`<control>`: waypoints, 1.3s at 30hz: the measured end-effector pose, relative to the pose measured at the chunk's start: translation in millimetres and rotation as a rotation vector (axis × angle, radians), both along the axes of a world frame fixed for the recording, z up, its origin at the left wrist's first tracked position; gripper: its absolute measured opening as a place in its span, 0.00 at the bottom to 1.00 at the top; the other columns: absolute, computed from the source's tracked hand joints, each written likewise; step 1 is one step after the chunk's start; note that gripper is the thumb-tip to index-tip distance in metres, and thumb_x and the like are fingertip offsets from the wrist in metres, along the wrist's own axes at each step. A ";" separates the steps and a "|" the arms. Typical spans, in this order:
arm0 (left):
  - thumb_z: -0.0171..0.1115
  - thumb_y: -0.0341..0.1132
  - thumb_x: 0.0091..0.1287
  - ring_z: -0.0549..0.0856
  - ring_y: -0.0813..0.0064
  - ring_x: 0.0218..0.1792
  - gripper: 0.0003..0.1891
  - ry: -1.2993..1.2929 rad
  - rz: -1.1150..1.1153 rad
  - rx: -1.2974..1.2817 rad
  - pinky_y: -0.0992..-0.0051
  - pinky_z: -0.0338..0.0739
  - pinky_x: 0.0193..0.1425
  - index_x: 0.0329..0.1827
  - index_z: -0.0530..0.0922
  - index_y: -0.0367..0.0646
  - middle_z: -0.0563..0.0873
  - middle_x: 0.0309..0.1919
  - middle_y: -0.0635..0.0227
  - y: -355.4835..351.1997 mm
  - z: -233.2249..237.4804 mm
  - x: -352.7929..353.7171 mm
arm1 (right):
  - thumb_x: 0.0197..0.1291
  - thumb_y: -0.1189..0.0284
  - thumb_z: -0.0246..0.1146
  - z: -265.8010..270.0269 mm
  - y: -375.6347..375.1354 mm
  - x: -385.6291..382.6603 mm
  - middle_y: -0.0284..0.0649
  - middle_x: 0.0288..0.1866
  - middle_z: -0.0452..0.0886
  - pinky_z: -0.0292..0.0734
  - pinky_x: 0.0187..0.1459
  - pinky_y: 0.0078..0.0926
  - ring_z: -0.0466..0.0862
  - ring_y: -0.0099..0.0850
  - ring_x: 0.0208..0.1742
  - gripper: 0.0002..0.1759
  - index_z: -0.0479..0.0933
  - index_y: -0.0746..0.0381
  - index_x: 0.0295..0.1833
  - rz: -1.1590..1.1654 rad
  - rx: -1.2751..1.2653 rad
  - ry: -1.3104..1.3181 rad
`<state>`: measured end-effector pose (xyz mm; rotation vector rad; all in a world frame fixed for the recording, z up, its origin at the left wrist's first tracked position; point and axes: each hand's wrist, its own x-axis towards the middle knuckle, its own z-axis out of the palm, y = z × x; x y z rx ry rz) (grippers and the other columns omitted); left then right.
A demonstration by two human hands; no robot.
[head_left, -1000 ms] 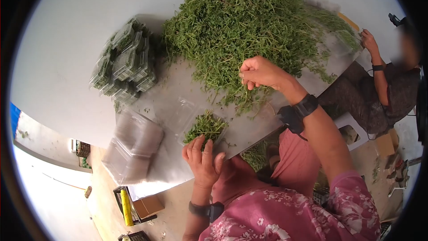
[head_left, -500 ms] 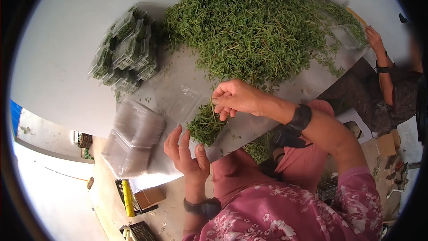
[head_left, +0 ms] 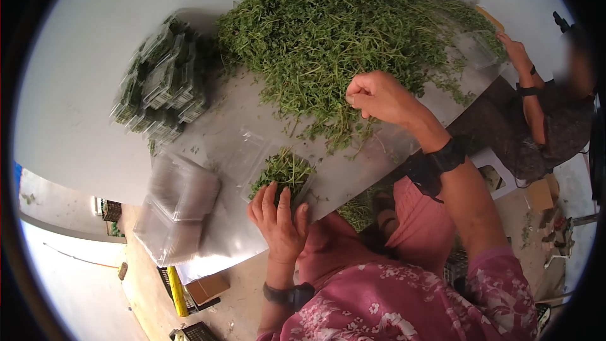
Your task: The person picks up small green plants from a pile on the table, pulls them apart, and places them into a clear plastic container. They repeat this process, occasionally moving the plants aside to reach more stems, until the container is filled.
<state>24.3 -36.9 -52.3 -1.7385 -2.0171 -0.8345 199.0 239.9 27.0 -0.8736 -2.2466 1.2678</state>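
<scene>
Resting at the edge of the greens (head_left: 287, 170), the left hand (head_left: 279, 224) has its fingers half open. The greens sit in an open box (head_left: 249, 155). Over the big pile (head_left: 334, 31), the right hand (head_left: 355, 96) is curled shut; I can't tell what it has.

Ylw roll (head_left: 177, 292) beside brn box (head_left: 209, 288)
</scene>
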 end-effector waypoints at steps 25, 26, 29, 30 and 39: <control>0.64 0.42 0.69 0.75 0.45 0.64 0.19 -0.026 -0.055 -0.006 0.47 0.63 0.69 0.57 0.79 0.39 0.79 0.62 0.50 -1.5 -2.2 -3.4 | 0.56 0.89 0.58 -48.0 -10.7 -20.7 0.46 0.42 0.74 0.73 0.44 0.44 0.79 0.46 0.46 0.24 0.83 0.59 0.56 0.154 0.519 -0.288; 0.64 0.42 0.69 0.75 0.45 0.63 0.19 -0.028 -0.063 -0.005 0.47 0.63 0.69 0.57 0.80 0.39 0.79 0.62 0.50 -1.5 -2.0 -3.7 | 0.56 0.89 0.58 -47.2 -11.3 -21.8 0.46 0.42 0.74 0.73 0.44 0.44 0.79 0.47 0.45 0.22 0.83 0.60 0.54 0.148 0.515 -0.310; 0.64 0.41 0.69 0.76 0.46 0.63 0.19 -0.032 -0.077 0.006 0.47 0.64 0.69 0.56 0.80 0.39 0.79 0.62 0.51 -2.6 -3.5 -4.4 | 0.58 0.88 0.58 -39.7 -14.6 -26.9 0.47 0.42 0.74 0.74 0.44 0.45 0.79 0.47 0.46 0.17 0.83 0.62 0.48 0.113 0.475 -0.377; 0.64 0.41 0.69 0.76 0.46 0.63 0.18 -0.032 -0.080 0.015 0.47 0.64 0.69 0.56 0.79 0.39 0.79 0.62 0.51 -2.2 -3.5 -4.8 | 0.58 0.88 0.59 -37.0 -14.1 -28.2 0.47 0.43 0.75 0.74 0.44 0.45 0.79 0.48 0.46 0.15 0.83 0.63 0.47 0.098 0.460 -0.400; 0.64 0.40 0.69 0.75 0.45 0.64 0.18 -0.070 -0.121 0.018 0.47 0.64 0.69 0.56 0.80 0.38 0.79 0.62 0.50 -4.0 -1.7 -7.7 | 0.60 0.81 0.64 -40.5 -6.8 -15.8 0.47 0.43 0.82 0.78 0.46 0.40 0.84 0.45 0.43 0.11 0.85 0.64 0.48 0.033 0.445 0.080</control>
